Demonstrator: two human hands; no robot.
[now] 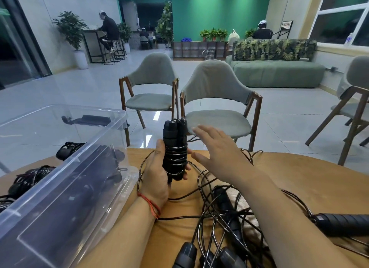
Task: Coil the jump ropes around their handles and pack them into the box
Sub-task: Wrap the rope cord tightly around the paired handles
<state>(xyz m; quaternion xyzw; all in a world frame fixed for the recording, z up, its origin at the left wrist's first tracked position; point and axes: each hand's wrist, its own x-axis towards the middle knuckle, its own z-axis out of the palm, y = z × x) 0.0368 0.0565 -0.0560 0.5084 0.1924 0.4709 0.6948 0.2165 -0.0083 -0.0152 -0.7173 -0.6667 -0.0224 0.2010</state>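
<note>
L hand [155, 177] grips upright handle pair [174, 146] w/ rope coiled round it, above table [299, 173]. R hand [216, 146] just beside, fingers spread flat, holding nothing. Clear box [65, 187] at left.

We list, by material and finish:
- box [65, 168]: clear plastic, smooth and glossy, with light streaks on its walls.
- bundled handles [172, 136]: black and matt, ribbed near the top. We cannot tell plastic from rubber.
- rope [175, 157] wound on them: thin black cord with a smooth, glossy coat.
- loose handle [343, 223]: dark matt grip with ridged rings.
- table [295, 177]: tan wood look, smooth and matt.
- chairs [217, 84]: grey-green cloth shells and seats on brown wood frames.
- floor [89, 88]: pale tiles, polished, which we note as mirror-bright.
- wrist cord [151, 205]: red thread.
</note>
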